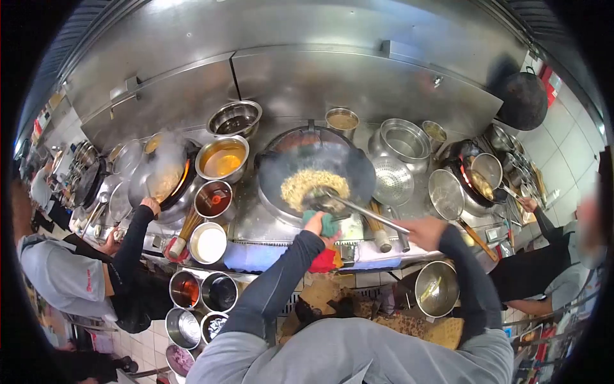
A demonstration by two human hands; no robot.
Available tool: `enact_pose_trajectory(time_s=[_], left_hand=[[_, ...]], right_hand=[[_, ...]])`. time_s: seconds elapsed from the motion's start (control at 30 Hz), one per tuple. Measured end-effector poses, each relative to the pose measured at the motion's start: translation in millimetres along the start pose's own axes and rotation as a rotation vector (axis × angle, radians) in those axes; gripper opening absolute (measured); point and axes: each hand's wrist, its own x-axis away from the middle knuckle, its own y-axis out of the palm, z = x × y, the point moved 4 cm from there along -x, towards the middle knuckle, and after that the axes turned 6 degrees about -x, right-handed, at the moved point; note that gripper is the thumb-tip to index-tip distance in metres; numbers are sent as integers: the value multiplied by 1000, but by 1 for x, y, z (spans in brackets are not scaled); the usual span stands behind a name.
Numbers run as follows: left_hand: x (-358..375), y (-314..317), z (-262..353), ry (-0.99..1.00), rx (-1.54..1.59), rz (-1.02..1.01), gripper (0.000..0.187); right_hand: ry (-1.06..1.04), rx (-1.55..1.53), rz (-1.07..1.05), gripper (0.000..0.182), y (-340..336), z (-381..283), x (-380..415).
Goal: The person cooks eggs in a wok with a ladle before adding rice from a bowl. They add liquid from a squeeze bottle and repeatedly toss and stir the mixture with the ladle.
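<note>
A large dark wok sits on the middle burner with a heap of pale yellowish food in it. My left hand is closed on a green cloth at the wok's near rim. Wrapped round the handle of a long metal ladle is my right hand, to the right of the wok. The ladle's bowl rests in the food. Just right of the wok lies a perforated strainer.
Bowls of orange liquid, red liquid and white contents stand left. Co-workers cook at steaming and flaming woks on both sides. A steel bowl is below right; several containers are below left.
</note>
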Motion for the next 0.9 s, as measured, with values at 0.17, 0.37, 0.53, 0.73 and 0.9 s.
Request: enact_pose_trajectory(time_s=[0.17, 0.37, 0.53, 0.73, 0.9], left_hand=[[-48, -60, -49, -32, -130, 16, 20], [-22, -20, -14, 174, -97, 140, 22], [-104, -94, -59, 937, -818, 420, 51], [-60, -54, -85, 379, -292, 382, 29], [45, -5, -86, -32, 136, -68, 15]], right_hand=[[279, -4, 153, 57, 57, -1, -78], [347, -680, 414, 49, 88, 22, -30], [377, -342, 783, 52, 164, 41, -56], [132, -2518, -182, 26, 113, -18, -20], [463, -2851, -206, 25, 46, -78, 47]])
